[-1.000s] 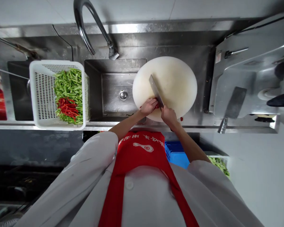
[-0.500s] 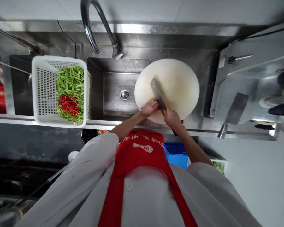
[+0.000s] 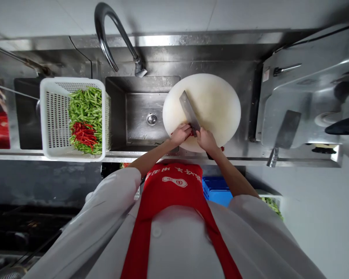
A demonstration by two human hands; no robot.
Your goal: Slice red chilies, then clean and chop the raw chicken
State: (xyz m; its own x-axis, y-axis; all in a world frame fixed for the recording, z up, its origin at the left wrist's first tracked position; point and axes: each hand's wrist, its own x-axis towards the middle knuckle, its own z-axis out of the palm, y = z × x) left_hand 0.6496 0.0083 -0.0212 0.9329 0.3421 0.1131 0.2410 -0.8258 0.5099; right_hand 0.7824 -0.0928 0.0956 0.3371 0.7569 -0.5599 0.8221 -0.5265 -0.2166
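Note:
A round white cutting board (image 3: 218, 104) lies on the steel counter. My right hand (image 3: 207, 140) is closed around the handle of a cleaver (image 3: 189, 109), whose broad blade slants up and left across the board. Close to the blade's left side, my left hand (image 3: 180, 134) has its fingers curled down on a red pepper (image 3: 191, 133). Only small bits of the pepper show between the fingers and the blade; the rest is hidden. Another red piece (image 3: 222, 148) sits at the board's lower right edge, beside my right wrist.
Left of the board is a steel sink (image 3: 139, 112) with a curved faucet (image 3: 104, 35). A white basket (image 3: 58, 151) holds green strips (image 3: 85, 102) and red strips (image 3: 83, 135). To the right, a second cleaver (image 3: 289, 128) lies on a metal surface. Blue bins (image 3: 219, 195) stand below the counter.
The cleaver and my right hand have shifted slightly forward, away from my body. My left hand stays on the pepper. The whole view has moved a little.

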